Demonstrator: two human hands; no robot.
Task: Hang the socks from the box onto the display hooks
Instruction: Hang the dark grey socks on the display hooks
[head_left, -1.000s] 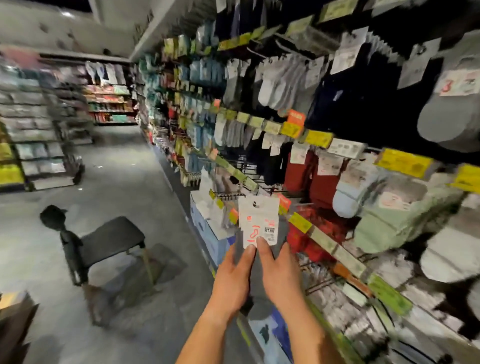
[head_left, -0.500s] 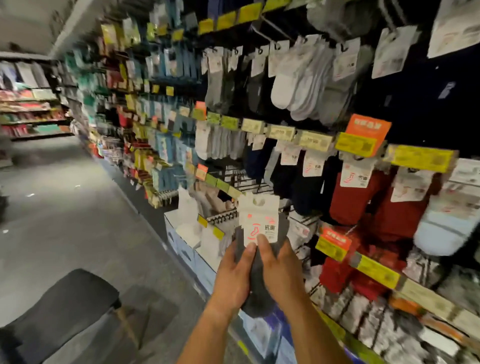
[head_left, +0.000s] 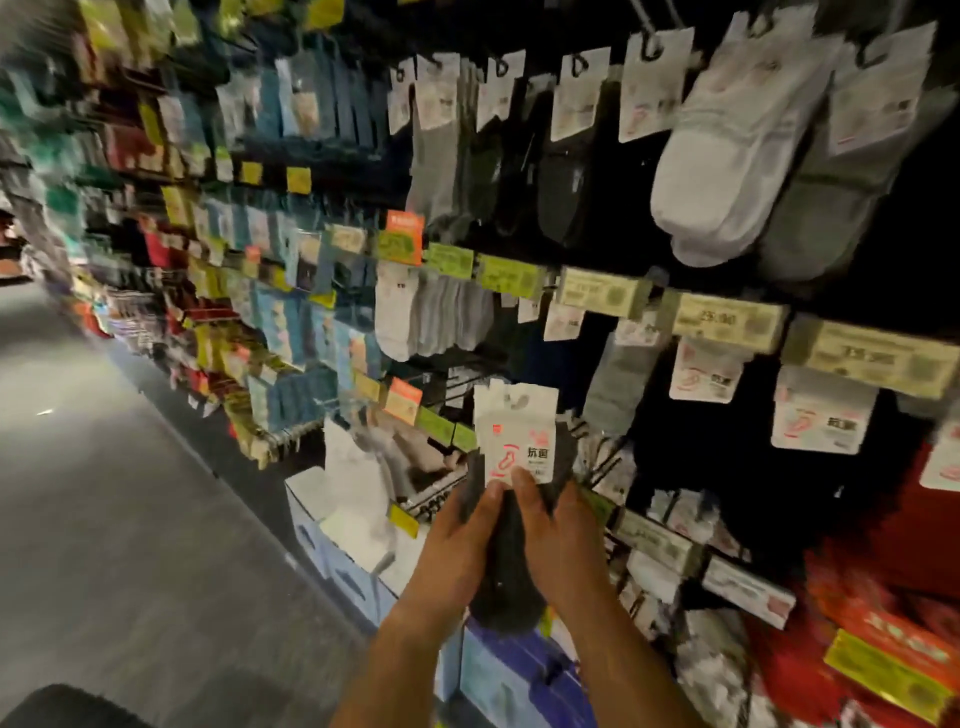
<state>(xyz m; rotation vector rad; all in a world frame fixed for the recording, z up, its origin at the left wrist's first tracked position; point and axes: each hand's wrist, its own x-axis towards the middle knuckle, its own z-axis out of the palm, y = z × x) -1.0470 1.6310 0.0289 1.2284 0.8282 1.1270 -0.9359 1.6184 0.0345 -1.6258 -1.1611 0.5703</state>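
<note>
Both hands, left (head_left: 457, 545) and right (head_left: 561, 545), gripping dark socks (head_left: 506, 571) before the hooks (head_left: 597, 462); light, limp, probably best steered by the stiff card (head_left: 517, 436).

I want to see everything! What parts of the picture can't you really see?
- Head view: shelves at left, smeared by motion blur.
- Dark socks: sides covered by left hand and right hand.
- Price tags: print too blurred to read.
- Box: contents unclear.

Left hand (head_left: 457, 545) and right hand (head_left: 558, 540) raised together, forearms extended, fingers curled in grip
</note>
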